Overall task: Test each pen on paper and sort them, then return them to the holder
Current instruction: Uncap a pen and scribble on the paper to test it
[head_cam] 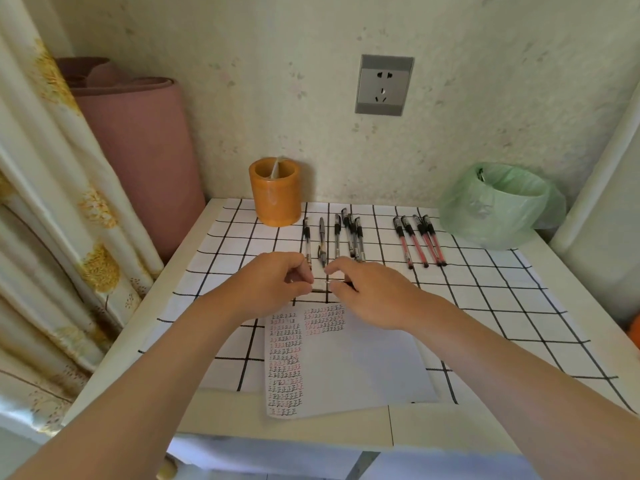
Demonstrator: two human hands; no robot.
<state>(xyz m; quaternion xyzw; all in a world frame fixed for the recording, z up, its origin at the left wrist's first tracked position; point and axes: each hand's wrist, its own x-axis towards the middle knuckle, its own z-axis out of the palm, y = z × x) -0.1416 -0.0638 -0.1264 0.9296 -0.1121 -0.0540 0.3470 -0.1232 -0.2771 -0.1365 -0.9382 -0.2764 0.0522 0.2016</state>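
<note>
My left hand [277,284] and my right hand [369,292] meet above the top edge of the paper [346,372], each pinching one end of a clear pen [322,285] held level between them. The paper carries rows of black and red test marks. Several black pens [337,237] lie in a row behind my hands. Several red pens [419,242] lie in a group to the right. The orange holder [275,194] stands at the back by the wall, with one thin whitish stick in it.
A green-bagged bin [498,202] stands at the back right corner of the checked tablecloth [485,306]. A pink rolled mat [138,150] and a curtain [52,220] stand to the left. A wall socket [383,85] sits above the table.
</note>
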